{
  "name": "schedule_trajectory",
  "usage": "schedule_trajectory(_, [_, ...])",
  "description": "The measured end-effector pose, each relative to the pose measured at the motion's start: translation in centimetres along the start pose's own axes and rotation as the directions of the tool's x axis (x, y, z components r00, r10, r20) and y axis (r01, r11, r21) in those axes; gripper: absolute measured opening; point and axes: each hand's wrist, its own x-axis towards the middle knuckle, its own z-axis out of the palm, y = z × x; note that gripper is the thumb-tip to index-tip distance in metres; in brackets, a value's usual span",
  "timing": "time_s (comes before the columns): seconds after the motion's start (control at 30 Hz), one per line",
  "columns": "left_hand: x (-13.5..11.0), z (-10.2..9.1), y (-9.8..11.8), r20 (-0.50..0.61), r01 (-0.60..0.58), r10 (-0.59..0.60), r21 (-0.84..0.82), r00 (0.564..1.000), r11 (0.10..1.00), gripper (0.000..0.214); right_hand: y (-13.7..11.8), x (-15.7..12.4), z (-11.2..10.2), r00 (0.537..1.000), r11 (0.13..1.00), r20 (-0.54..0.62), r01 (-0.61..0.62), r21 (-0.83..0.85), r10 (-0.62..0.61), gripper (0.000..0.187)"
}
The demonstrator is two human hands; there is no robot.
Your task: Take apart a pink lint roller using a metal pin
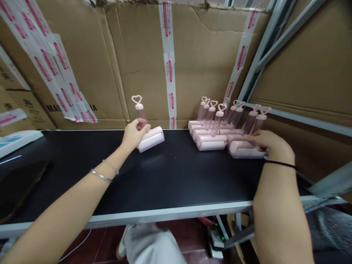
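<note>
My left hand (135,132) is closed around the lower part of a clear pinkish tube (139,110) with a heart-shaped loop on top. This tube stands up behind a pale pink, rounded oblong case (152,139), which the hand touches and which sits slightly angled on the black tabletop. On the right, my right hand (268,143) is closed on the right end of another pale pink case (243,149), the front one of its row; its fingertips are partly hidden. Several like cases (211,143) with upright heart-topped tubes (217,123) stand in two rows beside it.
Taped cardboard (143,66) forms a wall behind the black tabletop (176,179). A grey metal frame (254,69) rises at the right. At the left lie a dark flat device (22,187) and a white object (22,141). A power strip (216,238) is below.
</note>
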Motion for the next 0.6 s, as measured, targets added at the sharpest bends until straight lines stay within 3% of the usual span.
schedule_trajectory(0.13, [-0.5, -0.6, -1.0, -0.027, -0.055, 0.061, 0.186, 0.998, 0.981, 0.032, -0.2, -0.6, 0.0, 0.999, 0.998, -0.045, -0.006, -0.066, 0.003, 0.023])
schedule_trajectory(0.33, [-0.2, -0.6, -1.3, 0.000, -0.066, 0.067, 0.173, 0.998, 0.983, 0.033, -1.1, -1.5, 0.7, 0.993, 0.982, -0.013, 0.114, -0.152, -0.117, 0.012])
schedule_trajectory(0.5, [-0.3, -0.7, -2.3, 0.012, -0.063, 0.062, 0.262, 0.998, 0.963, 0.032, -0.7, -2.4, 0.0, 0.990, 0.983, -0.133, 0.024, -0.182, -0.049, 0.012])
schedule_trajectory(0.6, [-0.4, -0.7, -2.4, 0.043, -0.045, 0.034, 0.284, 0.999, 0.958, 0.030, -0.5, -3.3, -0.1, 0.983, 0.981, -0.076, 0.158, -0.113, -0.167, 0.012])
